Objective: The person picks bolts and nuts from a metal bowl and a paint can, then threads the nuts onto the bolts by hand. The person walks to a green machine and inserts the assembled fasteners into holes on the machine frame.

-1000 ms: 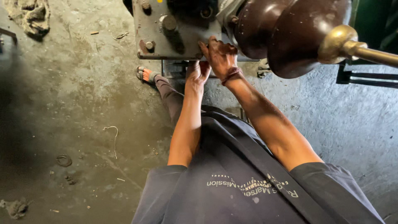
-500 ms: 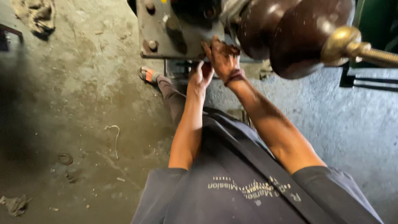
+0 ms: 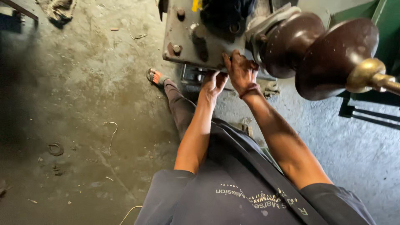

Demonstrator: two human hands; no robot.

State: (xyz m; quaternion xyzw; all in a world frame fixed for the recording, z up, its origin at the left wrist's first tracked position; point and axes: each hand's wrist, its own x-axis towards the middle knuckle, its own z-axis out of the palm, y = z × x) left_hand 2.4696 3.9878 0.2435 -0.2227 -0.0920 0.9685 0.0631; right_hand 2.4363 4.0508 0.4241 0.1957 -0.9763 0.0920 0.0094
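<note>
Both hands reach up to the grey metal box (image 3: 200, 37). Right hand (image 3: 241, 73) lies flat on its lower edge, fingers spread and pressing. Left hand (image 3: 213, 82) sits just under that edge, fingers curled; what it grips is hidden. A firm, steady push looks best. Beside them sticks out a big brown knob (image 3: 321, 54) with a brass tip (image 3: 366, 75). Below is the dirty floor (image 3: 83, 125).

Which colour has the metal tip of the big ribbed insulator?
Brass-gold; the insulator itself is glossy dark brown. Head view shows the tip.
</note>
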